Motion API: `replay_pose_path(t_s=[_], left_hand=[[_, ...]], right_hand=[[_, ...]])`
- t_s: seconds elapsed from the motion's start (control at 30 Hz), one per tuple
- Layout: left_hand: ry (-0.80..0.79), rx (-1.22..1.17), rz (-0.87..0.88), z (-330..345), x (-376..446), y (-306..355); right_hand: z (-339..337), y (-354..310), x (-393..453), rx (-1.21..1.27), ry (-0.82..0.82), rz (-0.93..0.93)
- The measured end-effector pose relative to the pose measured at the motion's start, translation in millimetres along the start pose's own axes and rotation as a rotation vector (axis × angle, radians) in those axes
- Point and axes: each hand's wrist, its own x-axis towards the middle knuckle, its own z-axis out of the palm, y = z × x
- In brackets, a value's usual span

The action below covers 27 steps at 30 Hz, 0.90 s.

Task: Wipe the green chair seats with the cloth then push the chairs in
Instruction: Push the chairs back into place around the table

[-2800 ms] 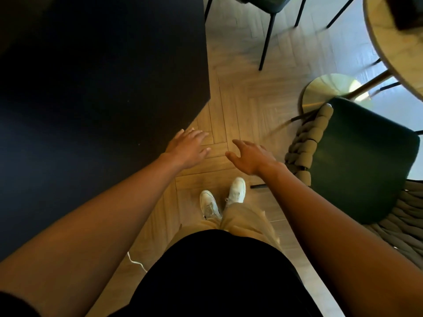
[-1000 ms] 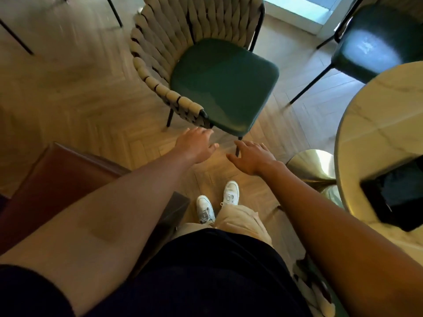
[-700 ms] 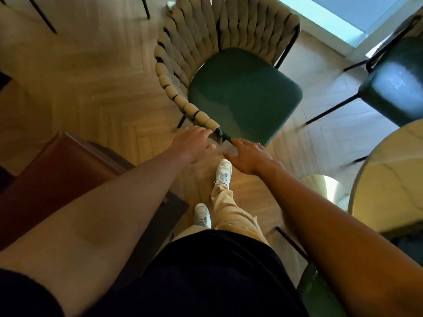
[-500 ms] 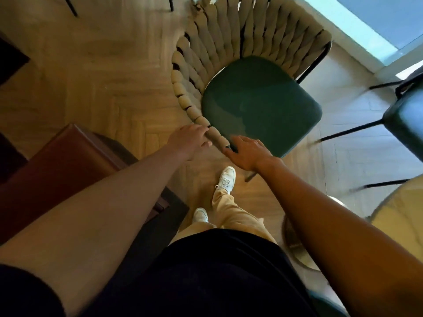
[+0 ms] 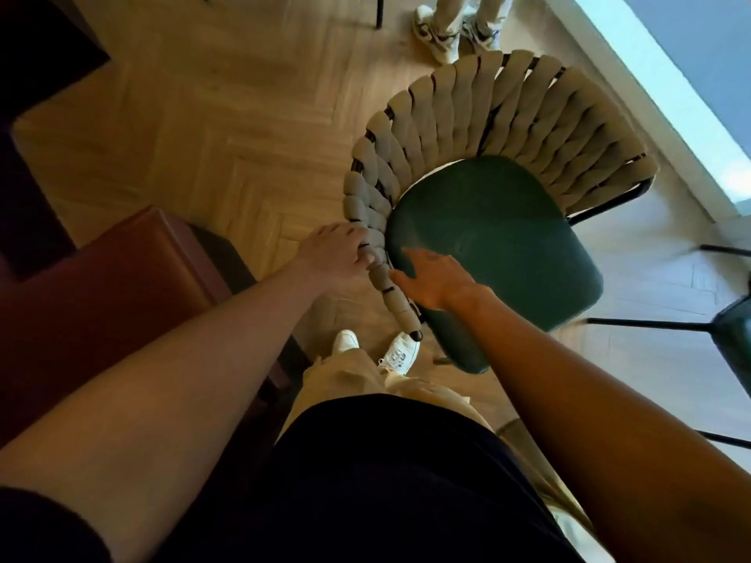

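1. Chair (image 5: 487, 164): it stands on the wooden floor (image 5: 211, 128) straight ahead of the person, with a green seat (image 5: 500, 241) and a curved back and arms of woven beige straps on a dark frame.
2. Left hand (image 5: 337, 253): its grip is curled round the near arm rail (image 5: 390, 286) of the chair from the outer side, fingers wrapped over the padded straps.
3. Right hand (image 5: 437, 280): fingers spread and fairly straight; the hand lies over the near edge of the seat, just inside the same arm rail. Whether the palm presses the seat or hovers just above it cannot be told.
4. Cloth: none shows in either hand or on the seat.
5. Person's feet: two white shoes (image 5: 378, 351) on the floor just below the tip of the arm rail.
6. Brown leather seat (image 5: 122, 286): at the person's left, near the left forearm.
7. Second person: light trousers and trainers (image 5: 451, 30), beyond the chair back.
8. Second chair (image 5: 731, 331): a green seat on black legs, partly in view at the right edge.
9. Window (image 5: 670, 67): bright band at the upper right.
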Motion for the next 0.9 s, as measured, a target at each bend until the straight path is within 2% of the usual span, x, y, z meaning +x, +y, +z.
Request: replay_pose_path(t_s=[0.13,0.27,0.47,0.6,0.73,0.9], left_hand=[[-0.006,0.022,0.02,-16.7,20.6,-16.4],[0.013,0.082,0.134,-34.7,55.9,-35.4],[-0.029,0.202,0.437,-79.6,135.8,-60.2],[-0.068,0.268,0.705,-112.2,188.3,-84.3],[-0.173,0.51,0.938,-138.0,233.8,-98.4],[-0.255,0.739,1.157,-159.6,286.8,-76.6]], right_hand=[[-16.8,-11.0,20.4,-0.011,-0.02,-0.001],[-34.5,-18.9,42.0,0.032,-0.019,0.043],[-58.9,-30.3,91.8,0.165,0.023,0.229],[-61.2,-51.7,133.0,0.359,0.063,0.369],[-67.3,-77.0,159.8,0.554,0.121,0.461],[-77.3,-85.2,174.8,0.698,0.189,0.554]])
